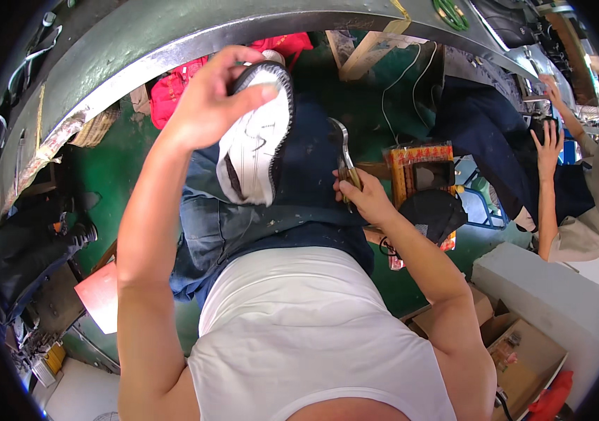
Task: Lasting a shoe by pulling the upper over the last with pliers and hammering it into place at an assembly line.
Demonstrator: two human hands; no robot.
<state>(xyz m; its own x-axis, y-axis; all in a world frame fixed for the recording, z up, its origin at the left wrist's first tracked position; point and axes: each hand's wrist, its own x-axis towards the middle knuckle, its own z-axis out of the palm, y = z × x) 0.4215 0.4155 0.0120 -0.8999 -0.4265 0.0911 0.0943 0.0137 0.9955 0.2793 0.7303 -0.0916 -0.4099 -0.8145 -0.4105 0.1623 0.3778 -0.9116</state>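
Observation:
My left hand (219,102) is closed round a white shoe upper (257,137), raised over my lap below the bench edge. Dark stitching runs along the upper's rim, and a dark curved line marks its side. My thumb lies across the white surface; the other fingers are partly hidden behind it. Lower and to the right, my right hand (363,193) grips a metal hand tool (345,151) by its yellowish handle. Its curved, shiny end points away from me, apart from the upper. The tool's exact kind cannot be made out.
A grey metal bench (243,31) curves across the front, with red bags (166,98) beneath. Right of my knees stand an orange patterned box (401,168) and a black cap-like item (433,214). A co-worker (580,203) sits at the right. Cardboard boxes (524,358) lie behind my right elbow.

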